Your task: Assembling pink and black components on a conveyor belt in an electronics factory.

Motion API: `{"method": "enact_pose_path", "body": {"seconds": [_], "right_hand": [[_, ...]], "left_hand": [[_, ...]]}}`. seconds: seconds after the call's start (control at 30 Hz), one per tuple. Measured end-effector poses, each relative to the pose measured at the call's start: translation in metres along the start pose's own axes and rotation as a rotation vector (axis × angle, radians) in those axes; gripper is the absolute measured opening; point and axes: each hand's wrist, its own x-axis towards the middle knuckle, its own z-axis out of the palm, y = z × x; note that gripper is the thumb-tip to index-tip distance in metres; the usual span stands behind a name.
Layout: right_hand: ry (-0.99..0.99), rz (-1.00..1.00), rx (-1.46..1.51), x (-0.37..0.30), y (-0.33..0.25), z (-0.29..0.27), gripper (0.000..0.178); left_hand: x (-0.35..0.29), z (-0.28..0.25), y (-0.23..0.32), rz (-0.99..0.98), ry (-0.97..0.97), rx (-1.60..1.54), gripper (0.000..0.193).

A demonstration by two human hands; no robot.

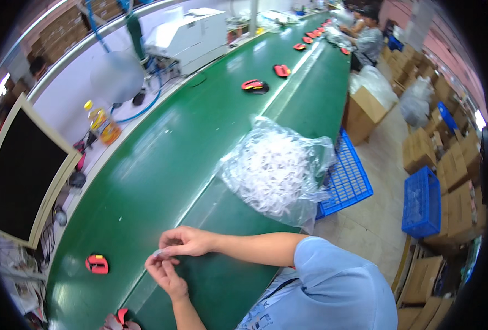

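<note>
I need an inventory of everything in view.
Long flat table: one, green, middle
Transparent plastic bag: one, clear, on the table
Small pieces: many, white, inside the bag
Moulded items: several, red and black, on the table
Capped plastic bottle: one, orange, beside table
Framed flat screen: one, dark, far left
Boxy machine: one, white, upper left
Plastic crates: at least two, blue, right
Cardboard boxes: many, brown, mostly right
Other people: at least two, one in grey, far end
Small thin piece: one, clear, held, lower middle
Sleeve: one, light blue, lower right
Left hand and right hand: two, bare, lower middle
</note>
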Motion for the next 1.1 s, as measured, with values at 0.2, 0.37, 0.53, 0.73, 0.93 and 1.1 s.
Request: {"method": "enact_pose_path", "body": {"seconds": [0.2, 0.37, 0.53, 0.73, 0.93, 1.1], "right_hand": [[0.184, -0.089, 0.072, 0.004, 0.014, -0.013, 0.022], [0.226, -0.176, -0.031, 0.017, 0.021, 0.001, 0.019], [0.242, -0.027, -0.001, 0.005, 0.001, -0.012, 0.013], [0.288, 0.023, 0.064, -0.008, 0.026, -0.024, 0.011], [0.274, -0.019, -0.053, -0.003, 0.041, -0.022, 0.015], [0.13, -0.164, -0.117, -0.019, -0.007, -0.011, 0.041]], "left_hand": [[0.002, -0.006, -0.011, 0.299, 0.108, 0.282, 0.051], [0.014, 0.046, 0.113, 0.697, -0.085, 0.355, 0.066], [0.015, 0.101, 0.233, 0.765, -0.281, -0.214, 0.061], [0.014, 0.101, 0.235, 0.763, -0.225, -0.269, 0.055], [0.015, 0.089, 0.238, 0.751, -0.101, -0.264, 0.051], [0.024, 0.077, 0.224, 0.687, -0.067, -0.09, 0.054]]}}
